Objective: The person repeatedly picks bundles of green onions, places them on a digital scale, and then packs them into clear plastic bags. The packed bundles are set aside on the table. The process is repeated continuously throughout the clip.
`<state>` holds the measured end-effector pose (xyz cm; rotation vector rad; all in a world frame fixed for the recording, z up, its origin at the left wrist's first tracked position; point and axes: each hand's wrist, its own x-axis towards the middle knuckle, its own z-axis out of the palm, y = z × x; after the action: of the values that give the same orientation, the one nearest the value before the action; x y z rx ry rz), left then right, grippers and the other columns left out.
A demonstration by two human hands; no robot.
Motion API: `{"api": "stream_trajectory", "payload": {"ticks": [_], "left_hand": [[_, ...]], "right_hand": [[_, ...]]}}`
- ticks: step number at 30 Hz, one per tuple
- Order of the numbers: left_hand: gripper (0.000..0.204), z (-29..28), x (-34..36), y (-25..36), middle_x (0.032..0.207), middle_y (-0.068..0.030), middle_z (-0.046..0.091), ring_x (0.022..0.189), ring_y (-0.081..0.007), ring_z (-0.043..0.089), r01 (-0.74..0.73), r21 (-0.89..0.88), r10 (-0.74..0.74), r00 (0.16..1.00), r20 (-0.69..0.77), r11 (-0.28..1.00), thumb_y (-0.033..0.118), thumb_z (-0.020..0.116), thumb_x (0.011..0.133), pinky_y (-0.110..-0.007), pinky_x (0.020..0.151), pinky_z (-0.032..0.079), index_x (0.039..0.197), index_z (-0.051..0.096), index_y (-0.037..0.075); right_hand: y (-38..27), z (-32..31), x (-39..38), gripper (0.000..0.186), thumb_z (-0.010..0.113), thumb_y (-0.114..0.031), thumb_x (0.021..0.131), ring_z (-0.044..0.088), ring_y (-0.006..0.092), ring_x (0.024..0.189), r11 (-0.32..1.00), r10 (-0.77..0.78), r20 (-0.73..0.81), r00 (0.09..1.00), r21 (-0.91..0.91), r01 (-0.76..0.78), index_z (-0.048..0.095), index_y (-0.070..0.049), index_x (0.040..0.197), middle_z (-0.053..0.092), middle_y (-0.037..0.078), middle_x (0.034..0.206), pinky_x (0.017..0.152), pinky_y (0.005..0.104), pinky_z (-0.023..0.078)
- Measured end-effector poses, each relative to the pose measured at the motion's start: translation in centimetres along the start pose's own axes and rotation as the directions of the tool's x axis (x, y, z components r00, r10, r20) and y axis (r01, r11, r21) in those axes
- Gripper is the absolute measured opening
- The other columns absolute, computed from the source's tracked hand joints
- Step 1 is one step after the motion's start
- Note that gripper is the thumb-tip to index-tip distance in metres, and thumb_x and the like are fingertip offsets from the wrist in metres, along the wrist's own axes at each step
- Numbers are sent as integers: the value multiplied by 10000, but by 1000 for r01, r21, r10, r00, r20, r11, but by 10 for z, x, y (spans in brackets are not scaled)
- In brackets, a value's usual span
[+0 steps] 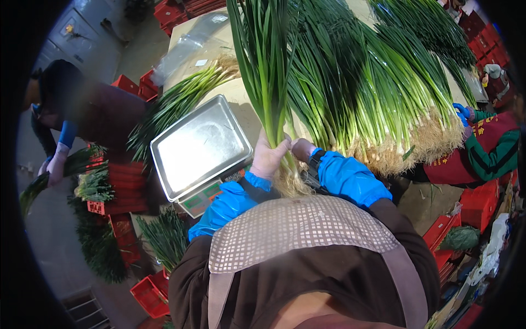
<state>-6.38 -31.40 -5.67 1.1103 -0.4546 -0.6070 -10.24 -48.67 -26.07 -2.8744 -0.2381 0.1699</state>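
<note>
A tall bunch of spring onions [268,82] stands upright before me, its leaves up and its pale roots low near my apron. My left hand [267,158], in a pale glove, is wrapped round the lower stems with the thumb across the front. My right hand [301,149], with a dark strap at the wrist, closes on the same bunch's right side; its fingertips are partly hidden. Left of the bunch, a weighing scale [200,202] carries a bare steel tray [170,189]. Right of it lies a wide row of spring onions [372,104], roots toward me.
A smaller spring onion pile [181,98] lies behind the tray, near clear plastic bags [192,46]. At left, a person [87,115] holds greens; at right, another person's gloved hand [463,112] touches the row. Red crates [150,296] stand around the table.
</note>
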Motion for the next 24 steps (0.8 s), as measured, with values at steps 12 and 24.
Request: {"api": "stream_trajectory", "payload": {"ticks": [12,24], "left_hand": [[540,-27,-23,96,895,-66,581,830,-167,570,-291,-31,265,907,-328,956,45,621,838,-306,785,481,1332,415,-23],[478,-111,-17,19,1100,-89,636,952,-189,612,-55,-267,-166,660,-732,962,301,647,930,-346,810,510,1312,527,39]], "right_hand": [[-82,-210,-16,933,728,-587,755,510,342,1259,539,51,-76,996,841,36,412,-8,1416,511,248,1356,1043,358,395],[-170,-216,113,635,751,-207,673,658,329,937,955,-267,78,960,-112,275,520,-114,1257,681,138,952,753,438,515]]}}
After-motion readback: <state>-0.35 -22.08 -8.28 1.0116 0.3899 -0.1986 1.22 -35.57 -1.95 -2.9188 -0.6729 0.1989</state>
